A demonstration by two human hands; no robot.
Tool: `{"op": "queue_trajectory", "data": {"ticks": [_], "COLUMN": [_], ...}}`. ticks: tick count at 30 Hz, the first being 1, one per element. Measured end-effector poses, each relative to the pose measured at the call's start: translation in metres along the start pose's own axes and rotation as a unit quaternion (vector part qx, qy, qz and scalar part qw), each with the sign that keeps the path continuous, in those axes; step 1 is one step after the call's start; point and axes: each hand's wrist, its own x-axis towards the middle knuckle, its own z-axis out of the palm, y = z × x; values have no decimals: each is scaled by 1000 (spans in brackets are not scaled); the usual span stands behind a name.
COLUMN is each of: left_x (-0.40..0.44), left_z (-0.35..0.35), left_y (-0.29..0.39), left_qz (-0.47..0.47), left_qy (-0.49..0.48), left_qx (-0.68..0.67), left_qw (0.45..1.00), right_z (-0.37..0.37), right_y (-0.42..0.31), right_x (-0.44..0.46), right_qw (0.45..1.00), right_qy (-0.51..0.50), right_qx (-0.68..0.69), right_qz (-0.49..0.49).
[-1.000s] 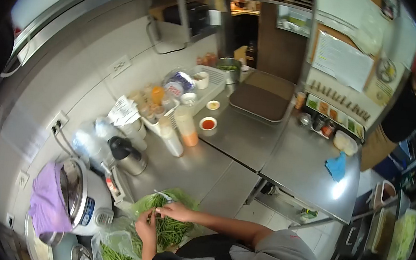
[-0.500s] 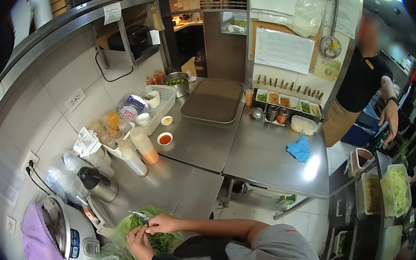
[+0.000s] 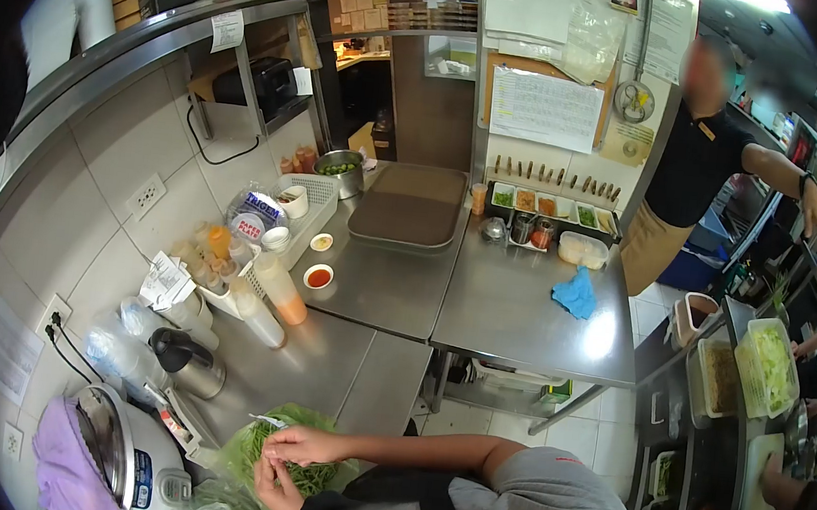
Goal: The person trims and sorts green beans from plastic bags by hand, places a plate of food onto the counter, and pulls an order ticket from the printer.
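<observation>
My right hand (image 3: 310, 444) and my left hand (image 3: 278, 488) meet at the fingertips, both pinched closed, low in the head view. They are over a heap of thin green stalks (image 3: 316, 479) in an open, pale green plastic bag (image 3: 290, 413). Whatever lies between the fingers is too small to make out. By the right fingertips a small whitish strip (image 3: 269, 421) shows, its kind unclear. Below the left hand sits a clear plastic bag (image 3: 225, 506) with more greens.
To the left stand a rice cooker (image 3: 148, 461) with a purple cloth (image 3: 74, 459), a steel jug (image 3: 190, 362) and squeeze bottles (image 3: 279, 287). A brown tray (image 3: 407, 206) and blue cloth (image 3: 575, 293) lie farther back. A co-worker (image 3: 697, 170) stands at right.
My hands stay over the green stalks, fingertips shifting slightly up and left and closer together. The co-worker's arm has lifted and reached right. The whole view has shifted a little.
</observation>
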Motion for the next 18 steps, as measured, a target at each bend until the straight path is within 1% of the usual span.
{"op": "queue_trajectory", "data": {"ticks": [1,2,4,6,8,10,11,13,14,17,18], "left_x": [4,9,18,24,31,31,32,30,26,26,25], "left_z": [-5,-6,-6,-21,-30,-30,-28,-19,-18,-26,-31], "left_y": [5,12,27,31,22,11,6,-8,-13,0,5], "left_qz": [-16,-40,-90,-112,-121,-140,-149,-148,-150,-173,-171], "left_qy": [-16,11,64,35,11,-37,-61,-59,-56,-33,-27], "left_qx": [25,-29,-136,-152,-146,-192,-215,-246,-261,-238,-223], "left_qw": [999,999,985,981,982,971,963,956,952,955,959], "right_z": [2,3,1,-7,-26,-31,-29,-9,-12,-12,-12], "right_y": [-1,-3,-7,1,22,30,37,30,36,41,44], "right_x": [2,-1,-2,-3,-8,-12,-10,-9,-10,-8,-9], "right_qw": [996,990,982,975,982,984,980,955,963,948,955], "right_qy": [-4,10,82,136,123,100,119,153,85,-27,-38], "right_qx": [89,139,170,175,117,51,-12,-138,-169,-315,-290], "right_qz": [28,6,15,32,85,135,162,214,192,35,48]}}
